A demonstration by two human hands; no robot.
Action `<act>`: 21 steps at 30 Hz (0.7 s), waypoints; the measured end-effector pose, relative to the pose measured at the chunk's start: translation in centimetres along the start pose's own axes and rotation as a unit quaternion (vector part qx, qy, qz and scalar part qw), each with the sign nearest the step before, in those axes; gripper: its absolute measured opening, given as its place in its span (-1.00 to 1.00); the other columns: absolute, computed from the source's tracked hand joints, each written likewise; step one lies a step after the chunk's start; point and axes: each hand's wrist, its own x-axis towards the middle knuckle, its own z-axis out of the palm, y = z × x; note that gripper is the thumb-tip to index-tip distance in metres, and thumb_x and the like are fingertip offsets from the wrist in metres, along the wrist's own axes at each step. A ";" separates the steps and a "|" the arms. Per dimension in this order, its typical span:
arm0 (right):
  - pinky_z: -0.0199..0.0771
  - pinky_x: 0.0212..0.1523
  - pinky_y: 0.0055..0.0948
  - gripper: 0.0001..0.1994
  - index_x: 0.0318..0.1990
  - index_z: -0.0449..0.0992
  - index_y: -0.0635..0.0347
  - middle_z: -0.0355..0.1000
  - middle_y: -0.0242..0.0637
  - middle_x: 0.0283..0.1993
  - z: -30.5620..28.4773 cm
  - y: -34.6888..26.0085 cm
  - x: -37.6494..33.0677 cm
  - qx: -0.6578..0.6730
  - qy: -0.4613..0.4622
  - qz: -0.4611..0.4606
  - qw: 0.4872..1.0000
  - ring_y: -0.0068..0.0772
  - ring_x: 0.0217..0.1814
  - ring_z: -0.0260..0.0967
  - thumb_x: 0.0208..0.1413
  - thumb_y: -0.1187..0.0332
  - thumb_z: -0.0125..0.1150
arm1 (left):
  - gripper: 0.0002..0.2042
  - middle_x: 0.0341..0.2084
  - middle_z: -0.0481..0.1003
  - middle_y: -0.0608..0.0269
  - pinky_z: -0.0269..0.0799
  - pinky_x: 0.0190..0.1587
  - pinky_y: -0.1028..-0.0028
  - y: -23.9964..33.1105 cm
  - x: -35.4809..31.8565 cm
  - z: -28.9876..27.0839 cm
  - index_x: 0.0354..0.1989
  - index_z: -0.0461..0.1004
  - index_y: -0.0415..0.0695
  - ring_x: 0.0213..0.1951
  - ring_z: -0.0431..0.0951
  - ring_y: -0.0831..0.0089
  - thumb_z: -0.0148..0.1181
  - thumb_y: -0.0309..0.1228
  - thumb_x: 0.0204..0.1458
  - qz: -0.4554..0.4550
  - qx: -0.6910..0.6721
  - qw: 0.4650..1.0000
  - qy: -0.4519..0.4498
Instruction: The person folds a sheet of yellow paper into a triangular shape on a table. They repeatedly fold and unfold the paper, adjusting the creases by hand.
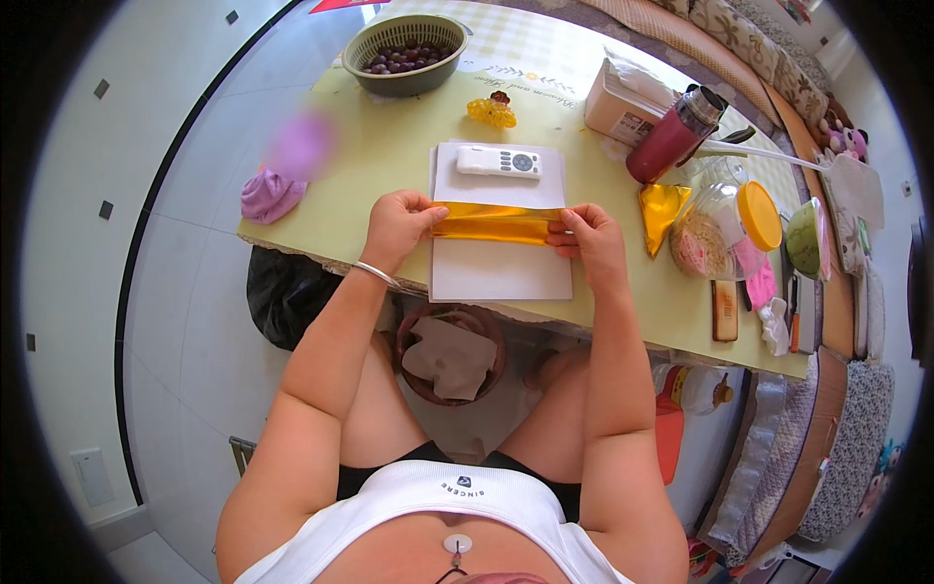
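Observation:
A folded strip of shiny gold paper (496, 223) is stretched level between my two hands. My left hand (401, 226) pinches its left end between thumb and fingers. At the other end, my right hand (593, 238) grips the strip, thumb on top and fingers behind it. Beneath the strip lies a stack of white paper (501, 273) near the table's front edge. On the far part of that stack rests a white remote control (498, 163) with dark round and small buttons.
The table (370, 146) holds a basket of dark grapes (406, 29), a yellow hair claw (491, 112), a tissue box (618, 107), a maroon thermos (676, 134), a gold folded piece (663, 216), a yellow-lidded jar (705, 234) and purple cloth (271, 196). Below stands a waste bin (404, 375).

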 end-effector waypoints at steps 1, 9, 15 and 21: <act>0.56 -0.42 -0.57 -0.83 -0.21 0.51 0.26 0.58 -0.28 -0.32 -0.1 -0.1 0.0 -0.005 -0.001 0.003 1.000 -0.48 -0.42 0.57 0.29 0.32 0.22 | -0.82 -0.48 0.57 0.22 0.47 -0.46 0.51 0.2 -0.1 -0.1 -0.43 0.57 -0.29 -0.52 0.53 0.51 0.40 -0.43 0.04 -0.003 0.039 0.999 0.005; 0.48 -0.51 -0.62 -0.80 -0.34 0.52 0.23 0.44 -0.42 -0.51 -0.9 -0.4 -0.4 -0.091 -0.022 0.001 0.996 -0.61 -0.55 0.45 0.25 0.29 0.29 | -0.75 -0.45 0.48 0.08 0.46 -0.28 0.32 -0.7 -0.1 -0.2 -0.51 0.56 -0.31 -0.39 0.51 0.24 0.46 -0.37 -0.12 0.114 0.243 0.963 0.035; 0.38 -0.55 -0.51 -0.76 -0.41 0.56 0.32 0.47 -0.35 -0.56 -1.2 0.6 -0.2 -0.213 -0.005 -0.025 0.977 -0.57 -0.63 0.38 0.17 0.30 0.33 | -0.79 -0.48 0.44 0.14 0.41 -0.35 0.36 -0.7 -0.5 -0.2 -0.53 0.55 -0.30 -0.44 0.47 0.31 0.45 -0.42 -0.12 0.171 0.304 0.937 0.028; 0.39 -0.49 -0.39 -0.75 -0.37 0.60 0.31 0.49 -0.25 -0.58 -1.0 0.8 -0.3 -0.311 0.003 -0.058 0.949 -0.48 -0.62 0.40 0.14 0.25 0.33 | -0.77 -0.47 0.45 0.08 0.42 -0.27 0.26 -0.2 -0.9 0.2 -0.55 0.53 -0.28 -0.37 0.48 0.16 0.42 -0.38 -0.11 0.174 0.351 0.920 0.029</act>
